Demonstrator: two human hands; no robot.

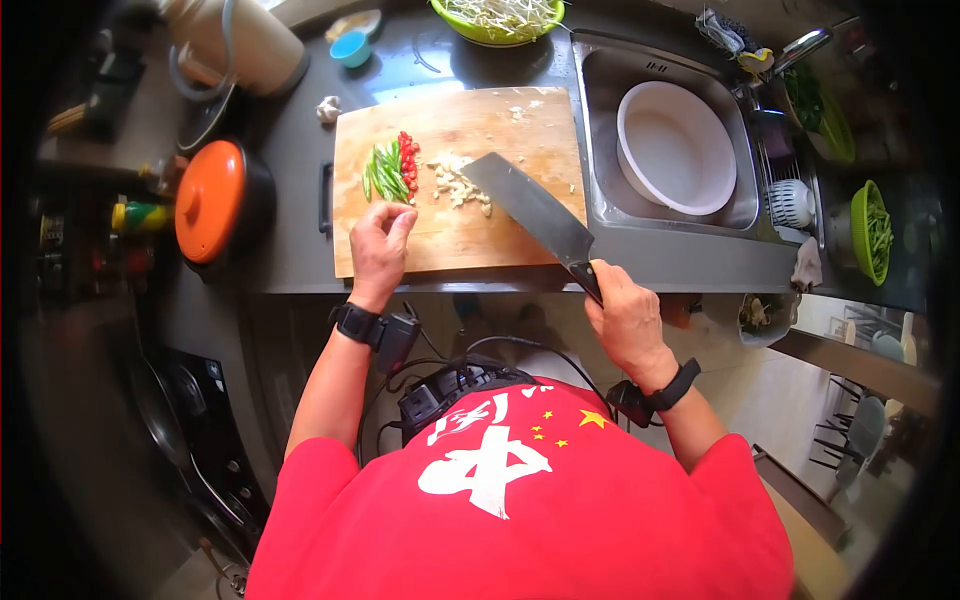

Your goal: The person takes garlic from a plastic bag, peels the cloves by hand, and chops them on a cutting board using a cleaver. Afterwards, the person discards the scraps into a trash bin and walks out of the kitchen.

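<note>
My right hand (626,312) grips the black handle of a cleaver (535,212). Its broad blade slants up and left over the wooden cutting board (470,120), with the tip corner at the chopped garlic (455,182). My left hand (380,245) is over the board's near left part, fingers curled in against the thumb; whether anything is between them is hidden. Just beyond those fingers lie sliced green peppers (384,172), and chopped red peppers (408,160) form a strip beside them. Small pale bits are scattered at the board's far right.
Right of the board, a sink (600,130) holds a white basin (728,150). A garlic bulb (328,109), a blue bowl (350,49) and a green basket of bean sprouts (490,38) are behind. An orange-lidded pot (210,200) stands left; a green basket (862,235) sits far right.
</note>
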